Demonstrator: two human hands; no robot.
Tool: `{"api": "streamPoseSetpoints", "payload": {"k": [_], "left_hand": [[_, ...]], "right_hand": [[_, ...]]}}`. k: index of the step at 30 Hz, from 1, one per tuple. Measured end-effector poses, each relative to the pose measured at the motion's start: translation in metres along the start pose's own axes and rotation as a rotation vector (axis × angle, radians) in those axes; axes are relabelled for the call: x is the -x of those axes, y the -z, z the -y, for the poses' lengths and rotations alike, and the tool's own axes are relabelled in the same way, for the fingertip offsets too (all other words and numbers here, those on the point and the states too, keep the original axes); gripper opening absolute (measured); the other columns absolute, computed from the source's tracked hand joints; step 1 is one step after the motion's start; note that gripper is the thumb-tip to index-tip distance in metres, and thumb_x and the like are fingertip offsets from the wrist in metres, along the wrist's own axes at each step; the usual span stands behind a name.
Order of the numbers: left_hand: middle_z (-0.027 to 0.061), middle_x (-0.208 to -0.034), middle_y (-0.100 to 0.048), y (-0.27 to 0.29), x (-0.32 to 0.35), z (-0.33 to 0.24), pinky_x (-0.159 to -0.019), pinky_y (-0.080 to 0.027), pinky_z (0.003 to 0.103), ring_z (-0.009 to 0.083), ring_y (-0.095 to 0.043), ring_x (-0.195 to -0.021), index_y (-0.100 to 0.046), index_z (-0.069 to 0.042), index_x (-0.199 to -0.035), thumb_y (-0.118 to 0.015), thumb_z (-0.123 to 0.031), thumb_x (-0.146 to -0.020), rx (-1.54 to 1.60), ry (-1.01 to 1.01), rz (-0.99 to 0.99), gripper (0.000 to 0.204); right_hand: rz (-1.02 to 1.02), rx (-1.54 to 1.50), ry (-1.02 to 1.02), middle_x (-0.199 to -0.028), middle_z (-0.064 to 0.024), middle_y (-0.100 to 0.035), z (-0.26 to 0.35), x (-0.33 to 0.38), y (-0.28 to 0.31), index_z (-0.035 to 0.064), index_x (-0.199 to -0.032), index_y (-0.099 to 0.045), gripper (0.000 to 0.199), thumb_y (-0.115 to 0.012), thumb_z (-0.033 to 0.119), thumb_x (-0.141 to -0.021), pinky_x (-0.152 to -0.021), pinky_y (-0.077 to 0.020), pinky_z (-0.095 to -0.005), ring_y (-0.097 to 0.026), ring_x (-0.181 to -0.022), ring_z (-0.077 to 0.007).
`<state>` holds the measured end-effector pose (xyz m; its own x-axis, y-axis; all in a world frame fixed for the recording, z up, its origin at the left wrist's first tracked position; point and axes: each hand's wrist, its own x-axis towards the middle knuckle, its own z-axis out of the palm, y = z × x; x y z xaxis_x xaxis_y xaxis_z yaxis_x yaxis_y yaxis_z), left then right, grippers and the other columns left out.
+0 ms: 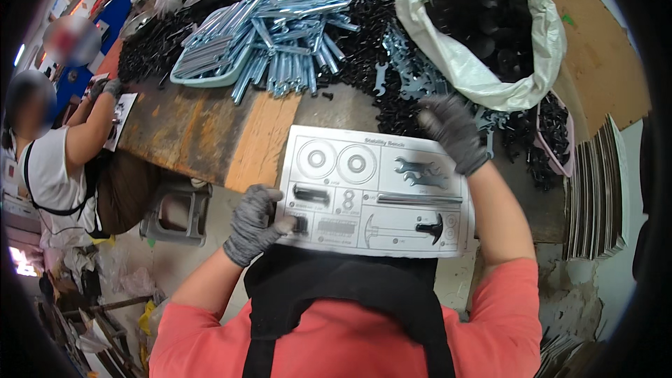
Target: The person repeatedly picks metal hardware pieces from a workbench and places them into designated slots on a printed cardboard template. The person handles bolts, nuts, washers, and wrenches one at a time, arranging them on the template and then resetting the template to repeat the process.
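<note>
Seen from above at a worn wooden workbench, with a white printed parts card lying at the near edge, its outlines showing where each piece belongs. Left hand, gloved grey, at the card's 8 o'clock corner, fingers curled and thumb pinching a small black part onto its outline. Right hand, also gloved, at the card's 1 o'clock, fingers loosely curled down into the black and silver hardware; cannot tell whether anything is held. Already on the card: two washers at 11 o'clock, flat wrenches at 2 o'clock, a long rod across the middle right, a black T-handle knob at 4 o'clock. Judged roughly halfway or better, several small outlines apparently still to fill. Beyond, at 12 o'clock, a tray of zinc bolts; at 1 o'clock, a white sack of black knobs. Another person's sleeve and gloved hand at 9 o'clock.
</note>
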<state>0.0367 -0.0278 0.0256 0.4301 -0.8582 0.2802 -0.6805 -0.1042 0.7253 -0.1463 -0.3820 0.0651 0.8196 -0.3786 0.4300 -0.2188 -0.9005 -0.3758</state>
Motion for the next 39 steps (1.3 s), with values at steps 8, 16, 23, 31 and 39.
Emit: {"api": "streamPoseSetpoints", "payload": {"k": [8,16,23,31,39], "left_hand": [[0.0052,-0.085,-0.049,-0.011,-0.009,-0.005,-0.063,-0.042,0.025,0.0137,-0.048,-0.069,-0.054,-0.004,-0.093,-0.068,-0.015,-0.075,0.117,0.208,-0.180,0.026],[0.0050,-0.087,-0.050,-0.009,-0.014,-0.007,-0.066,-0.043,0.025,0.0123,-0.049,-0.071,-0.054,-0.002,-0.096,-0.065,-0.012,-0.078,0.006,0.244,-0.123,0.023],[0.0067,-0.091,-0.052,-0.002,-0.032,-0.004,-0.068,-0.045,0.026,0.0135,-0.053,-0.075,-0.055,-0.002,-0.098,-0.062,-0.010,-0.082,-0.037,0.094,-0.081,0.020],[0.0068,-0.088,-0.054,-0.005,-0.078,-0.035,-0.063,-0.044,0.026,0.0132,-0.053,-0.070,-0.057,-0.001,-0.095,-0.062,-0.003,-0.078,0.090,-0.108,-0.052,0.018],[0.0071,-0.086,-0.056,-0.009,-0.067,-0.031,-0.064,-0.045,0.026,0.0147,-0.055,-0.070,-0.061,-0.002,-0.095,-0.063,-0.007,-0.077,0.125,-0.022,-0.036,0.019]], "right_hand": [[0.161,0.947,-0.755,-0.150,-0.0027,-0.012,-0.105,-0.083,0.083,0.0392,-0.139,-0.022,0.076,-0.059,0.013,-0.078,-0.103,-0.0283,-0.0484,-0.028,-0.131,-0.0279],[0.077,0.582,-1.012,-0.144,-0.0090,-0.027,-0.157,-0.110,0.066,0.0267,-0.139,-0.026,0.049,-0.034,0.037,-0.092,-0.100,-0.0336,-0.0463,-0.037,-0.126,-0.0306],[-0.145,0.778,-0.474,-0.108,-0.0169,-0.059,-0.204,-0.098,0.115,0.0114,-0.109,-0.059,0.030,-0.039,0.025,-0.091,-0.087,-0.0443,-0.0395,-0.055,-0.103,-0.0315],[-0.073,0.341,-0.751,-0.127,-0.0109,-0.050,-0.212,-0.088,0.107,0.0085,-0.123,-0.051,0.044,-0.056,0.031,-0.085,-0.100,-0.0341,-0.0336,-0.046,-0.119,-0.0270],[0.207,0.009,-0.875,-0.115,-0.0077,-0.057,-0.204,-0.070,0.065,0.0085,-0.132,-0.041,0.051,-0.056,0.027,-0.087,-0.084,-0.0427,-0.0274,-0.054,-0.095,-0.0162]]}}
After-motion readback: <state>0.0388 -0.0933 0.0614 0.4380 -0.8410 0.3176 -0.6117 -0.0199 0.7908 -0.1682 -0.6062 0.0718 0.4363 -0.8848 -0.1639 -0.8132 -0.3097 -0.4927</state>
